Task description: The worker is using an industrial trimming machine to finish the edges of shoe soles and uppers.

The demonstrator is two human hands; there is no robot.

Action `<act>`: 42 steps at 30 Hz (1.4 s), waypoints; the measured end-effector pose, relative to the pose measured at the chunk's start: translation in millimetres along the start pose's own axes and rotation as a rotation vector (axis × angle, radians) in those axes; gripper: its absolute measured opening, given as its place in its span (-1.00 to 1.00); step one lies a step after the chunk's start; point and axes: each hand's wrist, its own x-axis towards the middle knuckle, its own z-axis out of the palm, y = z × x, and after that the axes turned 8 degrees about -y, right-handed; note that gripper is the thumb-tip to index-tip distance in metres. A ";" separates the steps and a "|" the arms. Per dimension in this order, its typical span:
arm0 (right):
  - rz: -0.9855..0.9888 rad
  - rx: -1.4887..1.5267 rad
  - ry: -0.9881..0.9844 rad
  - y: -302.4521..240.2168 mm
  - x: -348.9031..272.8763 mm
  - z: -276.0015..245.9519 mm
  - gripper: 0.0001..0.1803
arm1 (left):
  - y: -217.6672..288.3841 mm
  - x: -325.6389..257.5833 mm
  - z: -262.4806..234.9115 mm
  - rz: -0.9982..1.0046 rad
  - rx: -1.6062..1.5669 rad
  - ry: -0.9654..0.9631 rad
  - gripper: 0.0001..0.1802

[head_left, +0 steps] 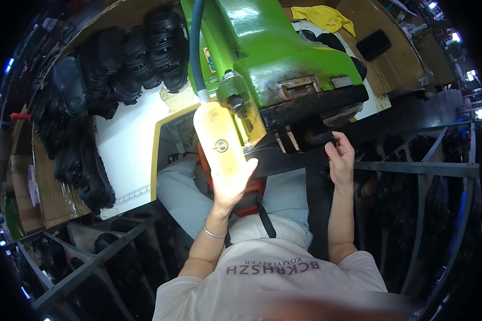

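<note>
My left hand is closed on the lower end of a pale yellow insole, its thumb along the right edge. The insole has a small round dark mark and stands nearly upright in bright light, left of the green machine's head. Under that head's right side, my right hand has its fingers curled against the end of a dark part. Shadow hides what that part is. A blue-grey hose hangs down to the top of the insole. Beside it are a metal fitting and a worn angled plate.
Black shoes are piled on the white tabletop to the left. A yellow cloth and a black box-like object lie on cardboard at the far right. Metal racks flank me on both sides.
</note>
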 end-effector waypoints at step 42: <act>-0.155 -0.082 -0.236 22.2 33.4 66.1 -0.67 | 33.7 2.5 -62.8 0.189 0.210 0.023 -0.68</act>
